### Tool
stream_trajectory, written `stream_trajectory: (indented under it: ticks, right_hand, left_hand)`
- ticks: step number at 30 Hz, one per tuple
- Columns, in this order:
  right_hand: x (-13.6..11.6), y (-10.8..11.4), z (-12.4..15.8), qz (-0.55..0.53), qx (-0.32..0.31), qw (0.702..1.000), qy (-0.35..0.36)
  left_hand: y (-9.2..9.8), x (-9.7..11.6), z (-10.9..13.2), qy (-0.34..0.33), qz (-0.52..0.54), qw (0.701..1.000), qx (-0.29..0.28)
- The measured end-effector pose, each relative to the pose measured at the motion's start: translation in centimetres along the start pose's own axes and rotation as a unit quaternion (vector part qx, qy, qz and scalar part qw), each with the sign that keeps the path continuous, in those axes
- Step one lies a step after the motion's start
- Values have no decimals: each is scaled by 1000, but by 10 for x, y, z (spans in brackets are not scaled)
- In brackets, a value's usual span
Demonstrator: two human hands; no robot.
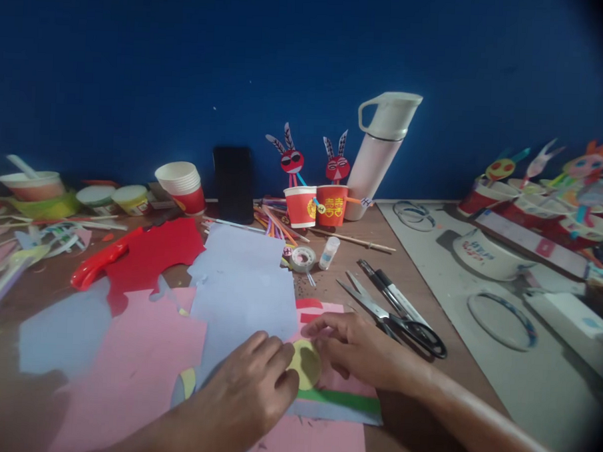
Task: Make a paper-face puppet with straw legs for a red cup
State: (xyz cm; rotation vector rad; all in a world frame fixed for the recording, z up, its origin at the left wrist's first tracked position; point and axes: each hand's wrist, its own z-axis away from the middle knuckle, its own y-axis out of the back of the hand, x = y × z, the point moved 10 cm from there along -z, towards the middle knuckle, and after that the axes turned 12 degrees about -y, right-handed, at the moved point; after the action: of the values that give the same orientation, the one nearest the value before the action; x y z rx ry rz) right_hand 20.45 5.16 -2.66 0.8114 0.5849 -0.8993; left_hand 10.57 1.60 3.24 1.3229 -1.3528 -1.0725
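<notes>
A yellow paper circle [307,366] lies over pink paper with a green strip [344,401] just below it. My left hand [254,384] has its fingers curled closed at the circle's left edge, gripping it there; the fingertips are partly hidden. Over the circle's upper right side, my right hand [349,345] is bent with fingers apart and holds nothing that I can see. Red paper pieces [308,309] lie just beyond its fingertips. A large pale blue sheet [244,283] spreads beyond my left hand.
Scissors [392,313] and pens [398,293] lie right of my right hand. A tape roll [303,258] and small bottle [329,252] stand ahead. Behind are red cups with paper figures [331,206], a leaning white flask [377,163], a phone [233,183] and stacked cups [183,187].
</notes>
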Motion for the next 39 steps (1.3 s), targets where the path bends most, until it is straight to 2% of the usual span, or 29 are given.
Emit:
stream_trajectory:
  ticks: [6, 13, 20, 23, 28, 32, 34, 36, 39]
  right_hand:
    - [-6, 5, 2, -35, 3, 999, 15]
    - [-1, 13, 1, -71, 10, 997, 12]
    - [0, 10, 1, -87, 2, 996, 16]
    - [1, 9, 0, -96, -1, 995, 13]
    - [-2, 9, 0, -103, -4, 995, 18]
    - [-6, 11, 4, -105, -6, 994, 21]
    - [-7, 13, 5, -109, -1, 994, 23]
    - [-7, 15, 5, -113, 0, 993, 26]
    - [-6, 14, 4, -125, -8, 992, 28]
  left_hand:
    - [-6, -1, 2, -4, 45, 999, -14]
    - [-2, -14, 8, 50, 66, 995, 56]
    - [-14, -8, 3, 17, 77, 996, -49]
    - [-16, -5, 2, 10, 60, 996, -57]
    - [-11, -4, 1, 1, 54, 999, -5]
    - [-2, -18, 3, 61, 126, 986, 91]
    - [2, -25, 6, 89, 155, 977, 117]
    - [1, -23, 5, 80, 152, 981, 91]
    - [-7, -12, 3, 34, 110, 993, 5]
